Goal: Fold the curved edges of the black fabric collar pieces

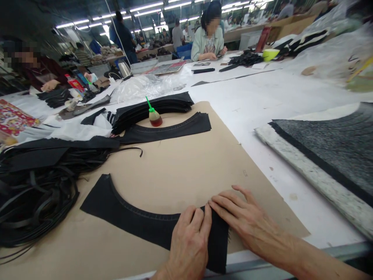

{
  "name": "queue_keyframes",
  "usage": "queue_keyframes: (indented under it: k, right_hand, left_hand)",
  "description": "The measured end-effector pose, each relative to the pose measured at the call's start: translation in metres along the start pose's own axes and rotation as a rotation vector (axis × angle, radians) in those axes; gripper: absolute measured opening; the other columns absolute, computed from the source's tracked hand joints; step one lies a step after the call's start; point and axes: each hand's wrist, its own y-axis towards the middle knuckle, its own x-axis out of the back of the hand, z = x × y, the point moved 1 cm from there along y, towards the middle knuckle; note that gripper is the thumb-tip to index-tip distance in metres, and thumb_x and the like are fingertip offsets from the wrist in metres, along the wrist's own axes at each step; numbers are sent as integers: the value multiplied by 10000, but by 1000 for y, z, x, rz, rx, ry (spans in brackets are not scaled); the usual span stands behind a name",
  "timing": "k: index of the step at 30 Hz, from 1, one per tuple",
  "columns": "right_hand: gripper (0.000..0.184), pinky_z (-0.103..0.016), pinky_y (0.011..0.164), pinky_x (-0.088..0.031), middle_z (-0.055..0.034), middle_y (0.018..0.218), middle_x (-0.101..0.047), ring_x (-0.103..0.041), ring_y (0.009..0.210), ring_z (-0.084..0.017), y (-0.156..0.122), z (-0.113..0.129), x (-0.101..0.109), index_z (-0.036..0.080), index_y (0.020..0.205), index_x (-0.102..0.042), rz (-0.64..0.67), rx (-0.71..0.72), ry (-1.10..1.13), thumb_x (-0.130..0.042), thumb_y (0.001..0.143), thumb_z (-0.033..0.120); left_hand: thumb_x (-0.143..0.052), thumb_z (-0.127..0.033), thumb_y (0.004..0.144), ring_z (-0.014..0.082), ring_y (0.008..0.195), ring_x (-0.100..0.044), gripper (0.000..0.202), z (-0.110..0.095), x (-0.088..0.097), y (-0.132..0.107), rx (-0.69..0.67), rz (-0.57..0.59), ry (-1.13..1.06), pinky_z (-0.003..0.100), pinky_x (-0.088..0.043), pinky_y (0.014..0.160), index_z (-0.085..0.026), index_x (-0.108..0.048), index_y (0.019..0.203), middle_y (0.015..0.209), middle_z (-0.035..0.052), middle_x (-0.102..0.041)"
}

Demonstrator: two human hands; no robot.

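A curved black fabric piece (142, 221) lies on brown paper, with a row of short cuts or stitches along its inner curve. Near its right end, my left hand (190, 237) is closed, its bent fingertips pressed together on the upper edge. My right hand (243, 212) lies across the same end; its fingers are stretched and somewhat spread, the outermost one raised. Its fingertips touch the edge beside those of my left hand. The right thumb is hidden. Beyond lies a similar black piece (177, 130), and a small green-capped glue bottle (155, 118) stands by it.
Black strips (37, 194) are heaped at left. Behind the bottle sits a stack of black pieces (151, 107). Brown paper (186, 167) covers the white table (247, 101). A thick padded board with dark grey material (323, 144) lies at right. A co-worker (207, 35) sits across.
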Motion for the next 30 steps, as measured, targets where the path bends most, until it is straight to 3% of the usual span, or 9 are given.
queue_keyframes:
  k: [5,11,17,21,30]
  right_hand:
    - [383,-497,1145,-120,-69,1276,-587,-460,1215,-224,-5,14,-8,156,1294,-538,-76,-101,-75,-378,946,174]
    - [420,-532,1143,-103,-48,1332,-557,-418,1272,-234,-6,19,-10,195,1319,-523,-69,-190,-96,-397,920,150]
    - [567,-493,1092,-205,-55,1315,-551,-442,1222,-211,-9,12,0,195,1373,-455,-60,-283,-51,-302,861,8]
    - [375,-391,955,-335,-69,1154,-610,-511,1060,-198,-13,14,5,166,1230,-560,-145,-372,4,-367,919,81]
    - [349,-421,938,-313,-54,1094,-646,-535,1000,-213,-23,24,-4,198,1179,-621,-212,-349,4,-373,943,132]
  left_hand:
    - [-361,0,827,248,926,-532,485,0,-1,-1,-27,-33,50,358,-540,799,-45,-503,1288,1017,108,-587]
    - [-365,7,806,246,946,-533,508,1,-3,-3,-37,-44,70,350,-536,811,-62,-511,1288,1038,105,-581]
    - [-374,19,794,247,933,-517,532,0,-3,-3,-24,-37,43,363,-531,820,-39,-486,1311,1018,111,-568]
    - [-395,11,796,254,900,-509,571,0,1,1,-33,-13,50,392,-528,778,-66,-444,1360,981,104,-560]
    - [-463,11,750,236,845,-508,646,-5,5,12,12,66,146,396,-494,764,-170,-459,1370,936,69,-551]
